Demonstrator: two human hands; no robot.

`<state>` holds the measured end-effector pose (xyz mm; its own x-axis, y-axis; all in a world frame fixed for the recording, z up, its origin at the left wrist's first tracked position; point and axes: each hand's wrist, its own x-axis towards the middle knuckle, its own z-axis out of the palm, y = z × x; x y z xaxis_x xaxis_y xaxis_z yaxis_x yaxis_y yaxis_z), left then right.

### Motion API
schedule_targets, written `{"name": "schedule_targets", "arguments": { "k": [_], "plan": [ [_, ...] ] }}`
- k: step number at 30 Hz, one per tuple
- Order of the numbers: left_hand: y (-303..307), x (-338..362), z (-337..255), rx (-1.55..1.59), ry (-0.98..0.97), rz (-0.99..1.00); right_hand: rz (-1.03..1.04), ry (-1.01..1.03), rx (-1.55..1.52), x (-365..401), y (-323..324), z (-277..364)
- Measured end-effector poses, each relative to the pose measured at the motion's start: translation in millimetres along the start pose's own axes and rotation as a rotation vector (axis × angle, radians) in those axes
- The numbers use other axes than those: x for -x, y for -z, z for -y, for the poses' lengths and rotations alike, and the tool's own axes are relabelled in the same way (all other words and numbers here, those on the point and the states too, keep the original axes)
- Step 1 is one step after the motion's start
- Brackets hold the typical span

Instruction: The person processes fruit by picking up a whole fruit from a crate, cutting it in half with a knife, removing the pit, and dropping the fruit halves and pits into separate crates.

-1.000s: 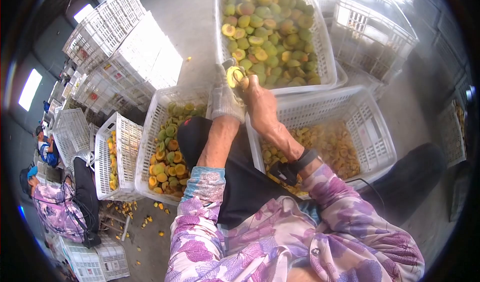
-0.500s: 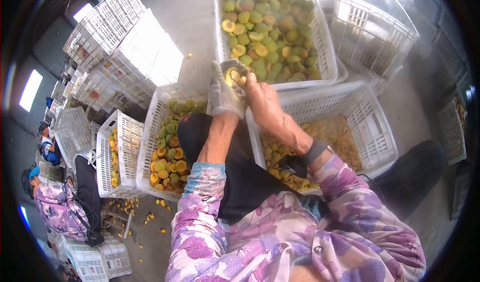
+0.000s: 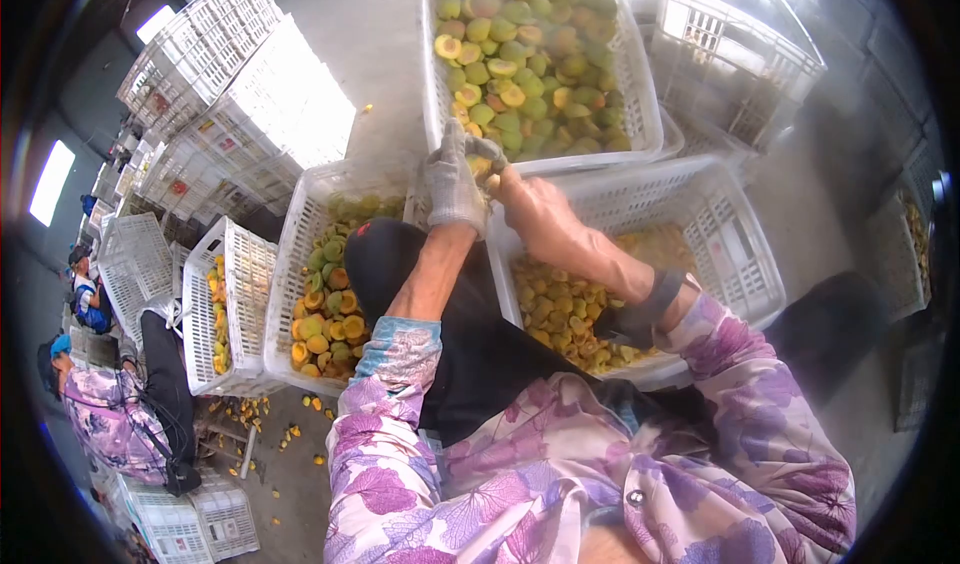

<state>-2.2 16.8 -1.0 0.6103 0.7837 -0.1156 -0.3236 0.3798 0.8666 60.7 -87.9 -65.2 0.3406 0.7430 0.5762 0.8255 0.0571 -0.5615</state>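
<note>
My left hand [image 3: 456, 189], in a grey knit glove, is closed around a yellow-fleshed peach half [image 3: 480, 171]. Bare and curled, my right hand [image 3: 543, 212] presses its fingertips against that fruit; whatever it grips is too small and hidden to make out. Both hands are just below a white crate [image 3: 650, 114] heaped with green and yellow peaches [image 3: 535, 54], many of them halved. Under my right forearm stands another white crate [image 3: 740, 234] with yellow fruit pieces [image 3: 560, 309]. Left of my knee, a third crate [image 3: 285, 264] contains peach halves with hollowed centres [image 3: 330, 314].
Stacked white crates [image 3: 215, 94] rise at the upper left, and more crates [image 3: 735, 54] stand at the upper right. A narrower crate [image 3: 255, 284] is at the left. Fruit scraps [image 3: 290, 434] litter the floor. A co-worker [image 3: 115, 409] sits at the far left.
My right hand has turned and lowered slightly against the fruit, its elbow shifting outward. The left hand has tilted, hiding more of the peach half. The whole view has shifted a little.
</note>
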Motion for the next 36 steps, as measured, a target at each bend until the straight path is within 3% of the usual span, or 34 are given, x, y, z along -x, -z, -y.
{"name": "schedule_targets", "arguments": {
  "k": [2, 5, 6, 7, 9, 10, 11, 13, 15, 16, 17, 18, 19, 20, 22, 23, 24, 27, 29, 30, 31, 34, 35, 36],
  "plan": [
    [-4, 2, 2, -0.070, -0.031, -0.027, 0.028, -0.076, -0.093, -3, 11, 2],
    [-7, 11, -1, -0.128, 0.048, 0.034, 0.625, -0.785, -0.868, -14, 53, 33],
    [-9, 13, -1, -0.125, 0.051, 0.043, 0.645, -0.719, -0.676, -9, 49, 28],
    [-11, 16, 2, -0.251, -0.003, 0.045, 0.638, -0.726, -0.672, -4, 43, 16],
    [-13, 25, 4, -0.384, -0.052, 0.051, 0.218, 0.142, 0.022, 9, 21, -14],
    [-14, 29, 3, -0.307, 0.004, 0.061, 0.466, 0.645, 0.589, 5, 29, -24],
    [-14, 32, 4, -0.230, 0.062, 0.069, 0.462, 0.640, 0.590, 5, 37, -32],
    [-2, 27, 1, -0.106, 0.125, 0.130, 1.138, -0.221, 0.012, -8, 88, 11],
    [18, 14, -23, -0.218, 0.097, -0.092, 0.676, 0.061, -0.497, 53, 137, -14],
    [30, 5, -37, -0.274, 0.084, -0.202, 0.678, 0.058, -0.496, 67, 150, -32],
    [44, -5, -51, -0.330, 0.067, -0.311, 0.745, 0.106, -0.366, 74, 154, -55],
    [69, -22, -63, -0.547, -0.169, -0.286, 0.810, 0.156, -0.237, 72, 150, -75],
    [90, -36, -69, -0.760, -0.404, -0.261, 1.123, 0.287, 0.023, 37, 128, -92],
    [95, -38, -71, -0.758, -0.396, -0.272, 1.429, 0.421, 0.298, -12, 104, -101],
    [96, -40, -79, -1.178, -0.919, -0.560, 1.027, 0.004, 0.041, -75, 104, -81],
    [92, -39, -77, -1.178, -0.923, -0.566, 0.581, 0.146, 0.298, -85, 100, -54],
    [84, -35, -70, -1.119, -0.894, -0.486, 0.541, -0.022, 0.241, -111, 74, -75],
    [70, -35, -55, -0.981, -0.783, -0.376, 0.396, 0.001, 0.015, -132, 10, -91],
    [64, -32, -53, -0.736, -0.712, -0.220, 0.313, 0.315, 0.209, -131, -32, -116],
    [59, -24, -55, -0.720, -0.666, -0.217, 0.530, -0.052, -0.044, -135, -44, -114],
    [59, -22, -55, -0.708, -0.671, -0.203, 0.553, -0.040, 0.004, -132, -49, -113],
    [56, -17, -58, -0.605, -0.447, -0.195, 0.565, 0.007, 0.100, -130, -60, -103],
    [66, -27, -49, -0.488, -0.493, -0.126, 0.605, 0.010, 0.177, -131, -53, -95],
    [58, -21, -54, -0.460, -0.418, -0.142, 0.580, -0.155, -0.092, -124, -39, -85]
  ]
}}
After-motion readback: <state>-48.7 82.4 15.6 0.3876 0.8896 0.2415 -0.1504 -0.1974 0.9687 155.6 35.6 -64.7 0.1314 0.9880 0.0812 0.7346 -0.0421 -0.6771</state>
